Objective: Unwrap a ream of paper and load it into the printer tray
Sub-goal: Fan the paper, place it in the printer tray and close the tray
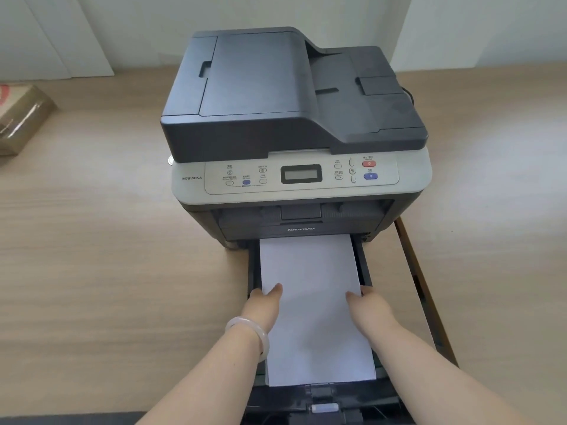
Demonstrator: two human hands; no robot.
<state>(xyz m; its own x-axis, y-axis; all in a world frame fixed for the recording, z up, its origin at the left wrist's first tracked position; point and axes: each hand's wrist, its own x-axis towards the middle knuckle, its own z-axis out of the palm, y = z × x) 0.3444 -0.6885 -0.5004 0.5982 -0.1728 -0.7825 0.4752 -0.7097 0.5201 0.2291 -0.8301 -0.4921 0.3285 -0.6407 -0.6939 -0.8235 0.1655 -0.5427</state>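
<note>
The left hand and right hand are clasped on the white paper stack's sides, seated in the pulled-out black plastic tray; closing it is judged left.

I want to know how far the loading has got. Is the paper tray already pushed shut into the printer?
No. The tray is pulled out toward the person, with the white paper stack lying in it and both hands on the stack's edges.

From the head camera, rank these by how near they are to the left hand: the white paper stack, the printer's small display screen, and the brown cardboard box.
1. White paper stack: touching the left hand, in the pulled-out tray.
2. Small grey display screen: on the printer's control panel, beyond the hand.
3. Brown cardboard box: far left on the wooden surface.
</note>
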